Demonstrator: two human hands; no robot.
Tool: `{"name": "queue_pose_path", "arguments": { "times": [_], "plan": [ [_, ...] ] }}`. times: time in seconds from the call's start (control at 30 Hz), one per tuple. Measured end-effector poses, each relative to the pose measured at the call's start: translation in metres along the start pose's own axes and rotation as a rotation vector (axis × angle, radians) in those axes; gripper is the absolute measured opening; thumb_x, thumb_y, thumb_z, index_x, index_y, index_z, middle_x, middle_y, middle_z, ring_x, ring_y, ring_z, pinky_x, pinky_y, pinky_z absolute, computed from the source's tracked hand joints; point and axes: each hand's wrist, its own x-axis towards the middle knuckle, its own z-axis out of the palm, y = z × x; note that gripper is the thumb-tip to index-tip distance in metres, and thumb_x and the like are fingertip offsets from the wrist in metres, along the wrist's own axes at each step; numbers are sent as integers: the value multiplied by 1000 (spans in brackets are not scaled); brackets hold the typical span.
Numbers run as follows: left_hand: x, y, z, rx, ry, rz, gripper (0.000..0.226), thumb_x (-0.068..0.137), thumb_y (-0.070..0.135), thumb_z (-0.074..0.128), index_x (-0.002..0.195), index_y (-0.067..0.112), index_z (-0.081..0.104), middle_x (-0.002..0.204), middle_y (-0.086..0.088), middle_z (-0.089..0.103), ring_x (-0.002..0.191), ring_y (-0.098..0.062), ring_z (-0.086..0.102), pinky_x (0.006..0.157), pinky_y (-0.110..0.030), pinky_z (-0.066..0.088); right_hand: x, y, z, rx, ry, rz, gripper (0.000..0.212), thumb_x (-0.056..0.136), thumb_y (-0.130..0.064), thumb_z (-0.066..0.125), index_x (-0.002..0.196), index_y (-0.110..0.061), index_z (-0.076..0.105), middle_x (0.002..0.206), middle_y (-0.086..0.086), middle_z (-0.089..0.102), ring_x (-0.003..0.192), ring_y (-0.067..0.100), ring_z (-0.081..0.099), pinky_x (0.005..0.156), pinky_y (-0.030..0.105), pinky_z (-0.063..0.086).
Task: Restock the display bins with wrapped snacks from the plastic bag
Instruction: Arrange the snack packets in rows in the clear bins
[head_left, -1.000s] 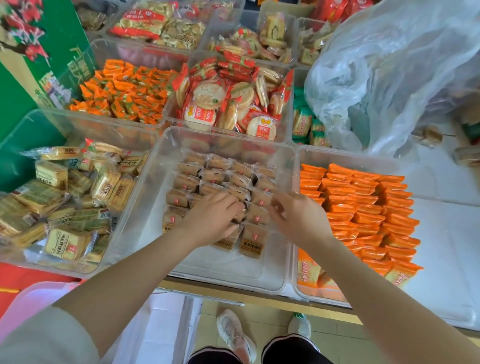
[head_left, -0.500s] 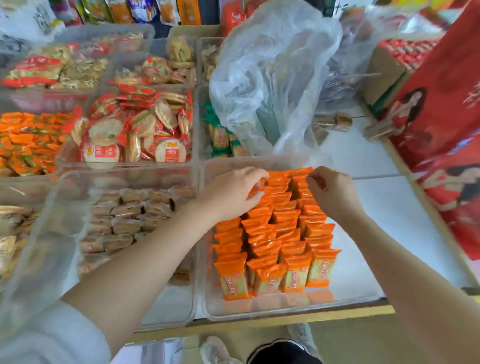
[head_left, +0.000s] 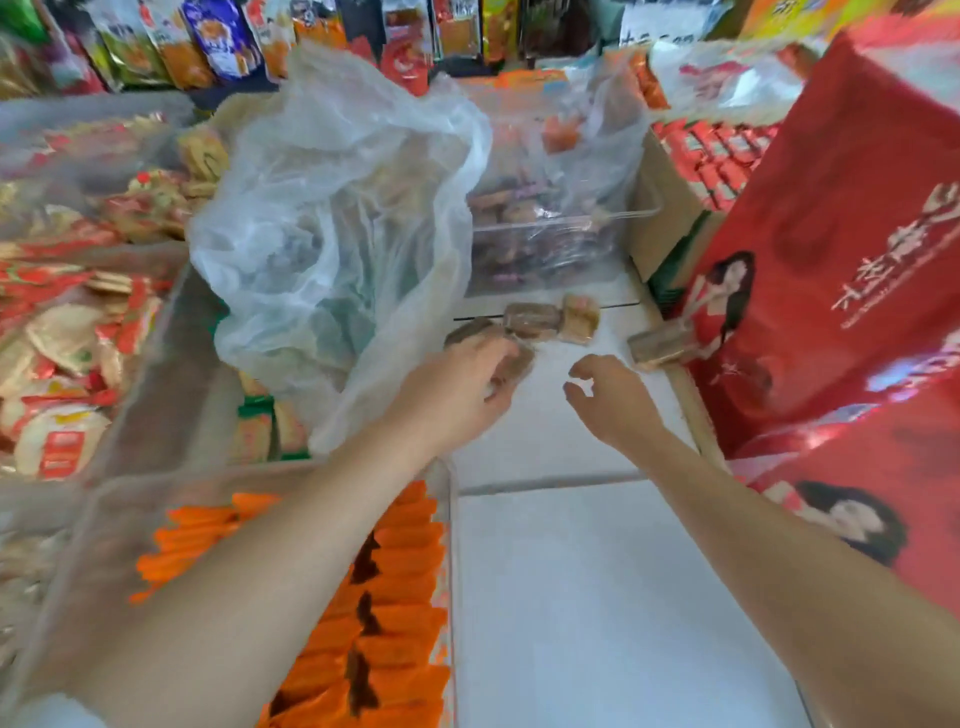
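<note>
At far left a clear plastic bin of round red-and-white wrapped crackers (head_left: 57, 395) sits behind a clear plastic bin of orange foil packets (head_left: 400, 597), which the left forearm crosses. Next comes the crumpled translucent plastic bag (head_left: 332, 223), slumped over the bins. The left hand (head_left: 452, 395) has its fingers (head_left: 498, 358) curled down over a brown wrapped snack (head_left: 519, 364) on the white table (head_left: 597, 597); the blur leaves it unclear whether they truly grip it. Just beyond lie two more brown wrapped snacks (head_left: 550, 319), touching each other. The right hand (head_left: 613, 400) hovers with fingers loosely bent, holding nothing, short of a lone wrapped snack (head_left: 660, 343) by the red printed carton (head_left: 841, 270). A hurried scoop could push the slick wrappers away or nudge that lone piece under the carton; a forearm may also snag the loose bag.
</note>
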Motion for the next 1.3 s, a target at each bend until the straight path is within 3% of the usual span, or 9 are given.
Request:
{"name": "queue_pose_path", "arguments": {
  "times": [0.27,0.43,0.53,0.7,0.77,0.87,0.97,1.17,1.3],
  "plan": [
    [25,-27,25,93,2,-128,35,88,18,58,122,10,55,116,-5,55,105,-20,52,85,-24,37,81,-25,86,-102,-85,-168,68,81,-49,63,132,-12,39,136,12,40,121,32,40,90,40,41],
    [57,-31,40,230,-59,-128,31,91,19,51,120,9,54,114,-8,54,107,-26,50,89,-32,39,93,0,77,-191,-106,-235,52,77,-44,66,114,-14,43,123,10,49,111,29,46,85,35,42],
    [87,-36,57,302,-122,-222,24,93,19,44,113,8,52,112,-12,52,105,-30,49,86,-39,42,82,22,43,411,-223,63,45,74,-44,71,101,-18,46,104,1,57,89,17,55,71,30,48],
    [126,-63,96,289,-195,-511,36,92,20,46,125,8,43,127,-15,41,120,-33,39,93,-41,37,61,48,-3,1288,-302,410,13,94,-30,49,92,-17,54,82,1,60,69,12,51,64,26,38],
    [131,-77,109,266,-205,-645,44,91,22,49,130,8,37,133,-17,38,124,-34,37,96,-41,36,54,52,-10,1469,-325,451,22,94,-31,44,94,-13,57,71,1,57,62,13,48,58,25,36],
    [131,-83,124,355,-238,-693,51,86,23,57,130,7,35,131,-18,40,120,-35,41,94,-40,38,41,57,-12,1572,-379,463,41,94,-40,36,111,-12,61,87,8,54,67,14,48,60,28,35],
    [121,-66,133,405,-279,-647,53,83,28,62,125,10,35,123,-14,43,110,-34,50,85,-38,41,28,57,-17,1662,-374,506,45,93,-50,34,104,-19,65,96,8,59,78,18,51,69,31,39],
    [92,-10,121,-67,-334,-681,56,75,47,65,112,11,45,104,-2,61,87,-20,56,70,-30,47,-4,51,-50,1715,-398,439,66,71,-62,47,121,-21,59,128,14,58,114,34,54,91,43,44],
    [60,31,63,-740,-157,-814,19,84,30,60,97,20,50,89,-2,62,76,-17,56,63,-27,45,-27,41,-71,1714,-386,313,90,58,-53,78,135,-19,47,122,9,57,104,28,54,80,37,50]
  ]
}}
